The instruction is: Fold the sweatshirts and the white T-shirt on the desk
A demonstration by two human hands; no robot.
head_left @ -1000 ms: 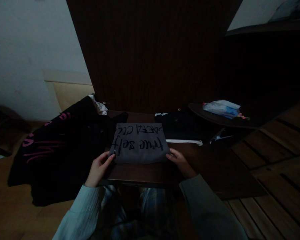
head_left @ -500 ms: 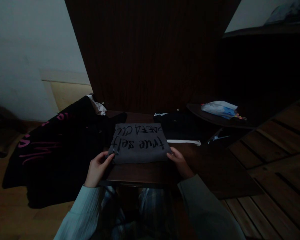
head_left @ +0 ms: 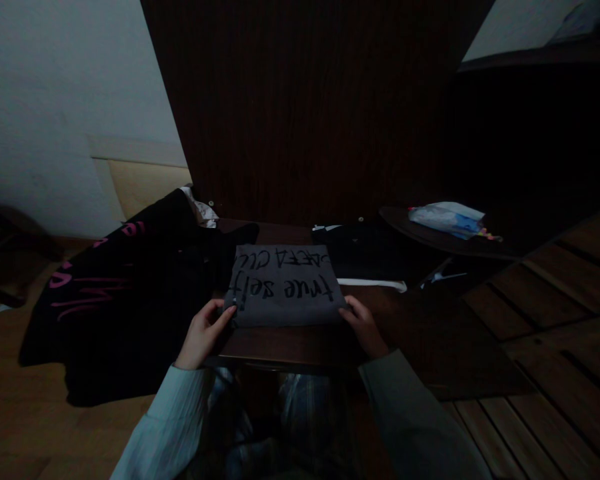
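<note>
A grey piece of clothing (head_left: 285, 313), folded into a flat rectangle, lies on the dark wooden desk (head_left: 275, 343). Black handwriting-style letters, among them "true self", run across its top and face away from me. My left hand (head_left: 203, 333) pinches its near left corner between thumb and fingers. At the near right corner, my right hand (head_left: 363, 325) grips it the same way, thumb on top. Just behind it on the right is a dark folded cloth (head_left: 365, 250) with a white strip along its near edge.
Black clothing with pink lettering (head_left: 110, 320) hangs over the desk's left side towards the floor. A blue-and-white plastic packet (head_left: 447, 219) rests on a curved shelf (head_left: 405, 230) at right. A tall dark panel (head_left: 315, 113) rises behind the desk. Wooden slats (head_left: 570, 380) lie at lower right.
The whole view has shifted slightly, so everything sits a little further right. Both hands keep hold of the folded grey clothing, which stays in the same place on the desk.
</note>
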